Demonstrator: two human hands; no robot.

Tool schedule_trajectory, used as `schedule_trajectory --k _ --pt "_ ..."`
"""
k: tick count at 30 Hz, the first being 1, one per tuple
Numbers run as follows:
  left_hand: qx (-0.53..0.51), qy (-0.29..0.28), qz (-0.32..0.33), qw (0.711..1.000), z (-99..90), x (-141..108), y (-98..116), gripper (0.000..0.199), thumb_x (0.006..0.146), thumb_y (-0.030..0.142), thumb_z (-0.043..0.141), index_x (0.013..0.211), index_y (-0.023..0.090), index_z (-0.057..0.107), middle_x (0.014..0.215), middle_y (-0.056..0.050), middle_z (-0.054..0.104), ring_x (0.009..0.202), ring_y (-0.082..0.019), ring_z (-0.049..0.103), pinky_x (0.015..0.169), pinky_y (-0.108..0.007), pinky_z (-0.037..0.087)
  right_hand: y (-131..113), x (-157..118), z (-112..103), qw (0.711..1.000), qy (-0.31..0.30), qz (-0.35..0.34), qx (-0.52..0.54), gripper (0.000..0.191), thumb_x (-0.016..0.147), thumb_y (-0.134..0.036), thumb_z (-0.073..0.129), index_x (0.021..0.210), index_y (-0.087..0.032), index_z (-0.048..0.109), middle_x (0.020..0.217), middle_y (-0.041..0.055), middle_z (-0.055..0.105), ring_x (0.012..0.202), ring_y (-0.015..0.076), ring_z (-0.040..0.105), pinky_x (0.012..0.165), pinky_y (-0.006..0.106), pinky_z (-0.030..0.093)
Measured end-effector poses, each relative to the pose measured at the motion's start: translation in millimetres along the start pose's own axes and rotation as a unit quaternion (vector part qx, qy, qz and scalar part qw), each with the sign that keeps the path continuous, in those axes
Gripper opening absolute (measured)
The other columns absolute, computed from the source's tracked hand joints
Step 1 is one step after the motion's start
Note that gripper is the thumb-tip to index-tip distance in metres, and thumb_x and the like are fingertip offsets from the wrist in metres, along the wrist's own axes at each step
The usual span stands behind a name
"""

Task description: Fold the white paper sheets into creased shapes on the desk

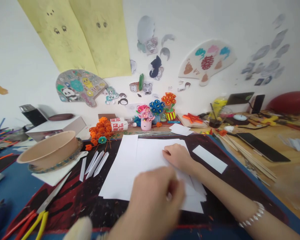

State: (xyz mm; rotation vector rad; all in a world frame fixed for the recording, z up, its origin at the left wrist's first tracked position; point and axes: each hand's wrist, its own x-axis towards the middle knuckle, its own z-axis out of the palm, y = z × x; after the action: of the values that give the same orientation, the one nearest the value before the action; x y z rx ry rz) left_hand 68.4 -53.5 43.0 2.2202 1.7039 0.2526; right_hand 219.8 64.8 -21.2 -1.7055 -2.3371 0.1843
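A stack of white paper sheets (122,166) lies on a dark mat. My right hand (178,156), with a beaded bracelet on its wrist, rests on the stack's right part. Its fingers are curled in, and whatever they hold is hidden. Closer to the camera, my left hand (155,196) is raised over the stack's front edge, blurred by motion. Its fingers and thumb are curled into a loose fist; what is in it cannot be made out. Several narrow folded paper strips (93,165) lie left of the stack. To its right is a white paper rectangle (210,159).
Scissors (46,203) with red and yellow handles lie at front left, near a beige bowl (50,150). Orange pipe-cleaner flowers (101,130), a white bottle (120,124) and small flower pots (146,124) line the back. At right are a phone (262,146) and wooden sticks (247,156).
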Motion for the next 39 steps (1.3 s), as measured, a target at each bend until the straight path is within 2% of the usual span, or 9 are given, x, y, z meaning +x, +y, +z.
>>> schedule_trajectory --k 2,4,8,12,17,23,28,33,39 --pt "0.055 0.038 0.003 0.998 -9.1 36.6 -14.2 0.023 0.087 0.024 0.049 0.066 0.022 0.057 0.065 -0.001 0.06 0.061 -0.017 0.054 0.058 -0.031 0.036 -1.1 0.3 -1.6 1.0 0.002 -0.004 0.022 0.03 0.088 -0.023 0.047 0.06 -0.019 0.057 0.062 0.0032 0.062 0.059 0.0157 0.051 0.053 0.029 0.018" --pt "0.093 0.066 0.011 0.993 -11.2 67.0 -34.4 0.017 0.076 0.012 0.049 0.061 0.021 0.05 0.062 -0.001 0.056 0.061 -0.017 0.053 0.055 -0.03 0.028 -2.2 0.1 -4.9 0.998 -0.001 -0.02 0.051 0.026 0.088 -0.024 0.049 0.063 -0.019 0.057 0.063 0.0017 0.062 0.06 0.0147 0.051 0.054 0.027 0.02" --pt "0.088 0.067 0.019 0.994 1.8 96.6 -68.4 0.019 0.072 0.008 0.044 0.059 0.021 0.043 0.056 0.002 0.048 0.06 -0.015 0.05 0.056 -0.027 0.027 -3.0 -0.3 -12.1 0.992 -0.017 -0.055 0.11 0.017 0.086 -0.023 0.052 0.072 -0.02 0.06 0.068 -0.0012 0.064 0.063 0.0129 0.054 0.056 0.023 0.026" --pt "0.086 0.062 0.003 0.994 17.4 97.5 -79.1 0.019 0.073 0.008 0.041 0.059 0.022 0.04 0.054 0.003 0.043 0.056 -0.015 0.047 0.053 -0.026 0.026 -0.2 2.9 -13.0 0.987 -0.034 -0.049 0.15 0.013 0.083 -0.023 0.054 0.073 -0.021 0.062 0.067 -0.0024 0.064 0.062 0.0126 0.055 0.056 0.022 0.028" --pt "0.109 0.048 -0.016 0.993 21.6 95.0 -77.2 0.018 0.077 0.011 0.042 0.063 0.022 0.045 0.057 0.001 0.051 0.058 -0.017 0.053 0.052 -0.029 0.023 3.6 8.7 -9.5 0.981 -0.045 0.015 0.19 0.016 0.082 -0.026 0.054 0.067 -0.02 0.058 0.066 -0.0003 0.064 0.064 0.0142 0.056 0.055 0.023 0.034" --pt "0.132 0.025 -0.014 0.991 21.0 95.5 -74.5 0.017 0.083 0.013 0.041 0.075 0.022 0.054 0.067 -0.003 0.063 0.067 -0.022 0.062 0.053 -0.03 0.023 -5.9 16.4 -10.6 0.939 -0.221 0.059 0.258 0.03 0.079 -0.03 0.055 0.051 -0.019 0.053 0.043 -0.0023 0.056 0.034 0.0102 0.049 0.036 0.021 0.036" --pt "0.144 0.011 -0.011 0.989 20.7 94.5 -74.3 0.02 0.086 0.015 0.039 0.084 0.022 0.057 0.075 -0.005 0.067 0.072 -0.024 0.065 0.057 -0.03 0.031 -10.0 31.3 -17.7 0.897 -0.338 0.048 0.282 0.025 0.072 -0.024 0.063 0.048 -0.016 0.058 0.039 -0.0029 0.057 0.031 0.0084 0.049 0.034 0.018 0.035" --pt "0.147 0.001 0.0 0.989 21.0 93.2 -74.2 0.022 0.087 0.013 0.038 0.09 0.021 0.058 0.08 -0.008 0.068 0.075 -0.025 0.066 0.059 -0.031 0.035 -7.0 38.1 -22.0 0.87 -0.398 0.063 0.285 0.026 0.073 -0.02 0.06 0.048 -0.015 0.059 0.036 -0.003 0.056 0.03 0.0079 0.049 0.034 0.018 0.034" --pt "0.146 -0.009 0.002 0.989 21.2 91.6 -73.9 0.025 0.084 0.009 0.038 0.096 0.02 0.057 0.079 -0.008 0.068 0.077 -0.025 0.067 0.06 -0.03 0.037 9.0 35.2 -20.3 0.856 -0.419 0.1 0.287 0.03 0.074 -0.027 0.064 0.048 -0.015 0.057 0.036 -0.0019 0.056 0.03 0.0084 0.049 0.033 0.018 0.032"
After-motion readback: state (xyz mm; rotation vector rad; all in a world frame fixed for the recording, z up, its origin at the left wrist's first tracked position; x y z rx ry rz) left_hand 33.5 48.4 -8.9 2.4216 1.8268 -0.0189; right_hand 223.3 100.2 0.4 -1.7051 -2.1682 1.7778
